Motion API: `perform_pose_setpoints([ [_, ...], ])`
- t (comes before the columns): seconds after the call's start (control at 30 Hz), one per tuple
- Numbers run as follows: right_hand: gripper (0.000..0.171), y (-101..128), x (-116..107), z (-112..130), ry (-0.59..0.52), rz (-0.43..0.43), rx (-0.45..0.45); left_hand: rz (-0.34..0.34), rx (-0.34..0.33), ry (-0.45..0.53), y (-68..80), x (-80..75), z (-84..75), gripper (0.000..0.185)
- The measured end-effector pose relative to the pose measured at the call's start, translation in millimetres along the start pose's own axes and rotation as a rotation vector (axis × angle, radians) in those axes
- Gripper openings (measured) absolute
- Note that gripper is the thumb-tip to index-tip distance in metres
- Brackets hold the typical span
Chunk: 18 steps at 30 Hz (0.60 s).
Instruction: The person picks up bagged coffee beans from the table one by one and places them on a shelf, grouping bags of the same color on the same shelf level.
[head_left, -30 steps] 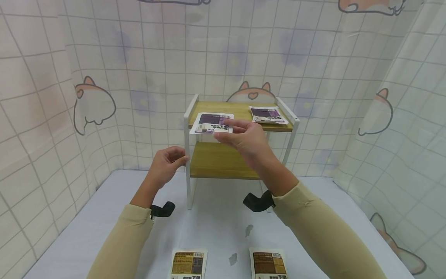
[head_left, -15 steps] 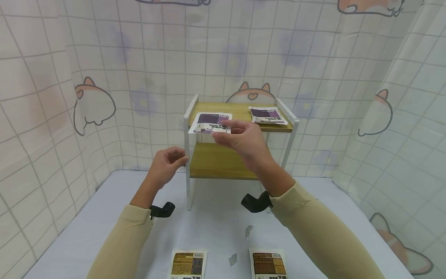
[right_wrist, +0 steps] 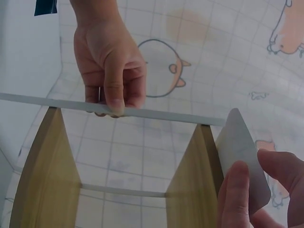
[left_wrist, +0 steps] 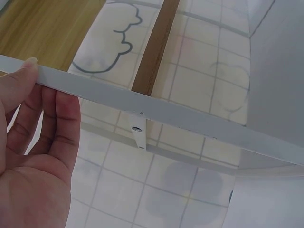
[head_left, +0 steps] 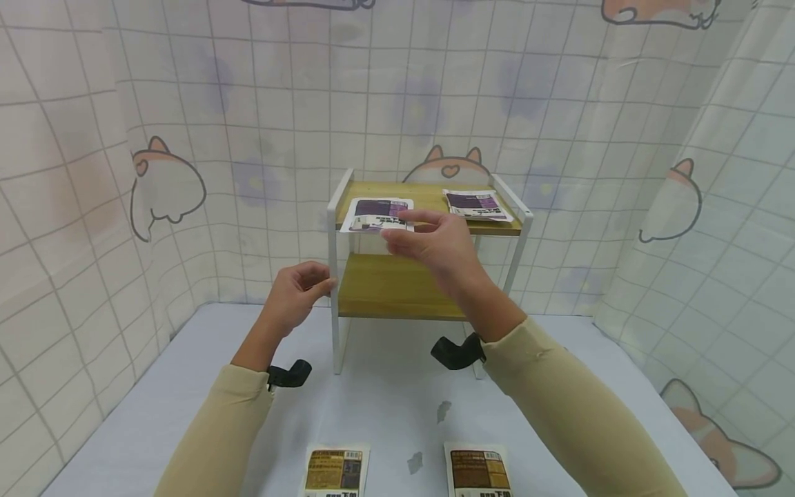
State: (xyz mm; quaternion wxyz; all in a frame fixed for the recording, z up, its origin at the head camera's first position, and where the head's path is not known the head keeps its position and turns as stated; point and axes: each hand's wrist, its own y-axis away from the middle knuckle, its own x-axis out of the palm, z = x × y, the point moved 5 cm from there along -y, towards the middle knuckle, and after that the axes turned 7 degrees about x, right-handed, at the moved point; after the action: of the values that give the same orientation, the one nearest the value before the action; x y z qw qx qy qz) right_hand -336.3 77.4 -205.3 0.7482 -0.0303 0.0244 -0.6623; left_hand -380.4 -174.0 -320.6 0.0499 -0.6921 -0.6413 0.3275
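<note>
Head view: purple packet [head_left: 380,213] pinched in right hand [head_left: 435,245].

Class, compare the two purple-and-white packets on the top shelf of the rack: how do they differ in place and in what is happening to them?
The left packet sits at the shelf's front left edge; the right packet lies further back on the right. The right hand pinches the left packet; nothing touches the right packet. The left packet juts past the front edge; the right packet lies wholly on the wooden top shelf. Both share purple-and-white printing.
</note>
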Motion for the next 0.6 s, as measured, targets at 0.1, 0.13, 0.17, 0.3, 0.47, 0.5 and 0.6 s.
perform_pose_setpoints([
  [0.1,0.049,-1.2,0.1,1.1,0.001,-0.008,0.004,-0.002,0.002,-0.002,0.1,-0.1,-0.1,0.020],
  [0.13,0.049,-1.4,0.1,1.5,0.006,-0.009,0.005,-0.002,0.002,-0.003,0.1,0.0,0.0,0.020],
  [0.17,0.050,-1.8,0.0,2.0,0.013,-0.013,0.006,-0.001,0.003,-0.001,0.1,0.1,0.0,0.021],
  [0.3,0.052,-2.8,-1.1,4.4,0.076,-0.026,0.006,-0.002,0.008,-0.002,0.1,0.5,0.2,0.023],
  [0.47,0.049,-4.4,-2.3,6.9,0.147,-0.043,0.015,-0.004,0.014,0.000,0.1,0.7,0.0,0.022],
  [0.5,0.048,-4.7,-2.4,7.3,0.148,-0.044,0.018,-0.004,0.013,0.002,0.3,0.8,-0.3,0.021],
  [0.6,0.047,-5.9,-2.7,7.8,0.152,-0.045,0.023,-0.003,0.010,0.000,0.3,1.0,0.0,0.021],
])
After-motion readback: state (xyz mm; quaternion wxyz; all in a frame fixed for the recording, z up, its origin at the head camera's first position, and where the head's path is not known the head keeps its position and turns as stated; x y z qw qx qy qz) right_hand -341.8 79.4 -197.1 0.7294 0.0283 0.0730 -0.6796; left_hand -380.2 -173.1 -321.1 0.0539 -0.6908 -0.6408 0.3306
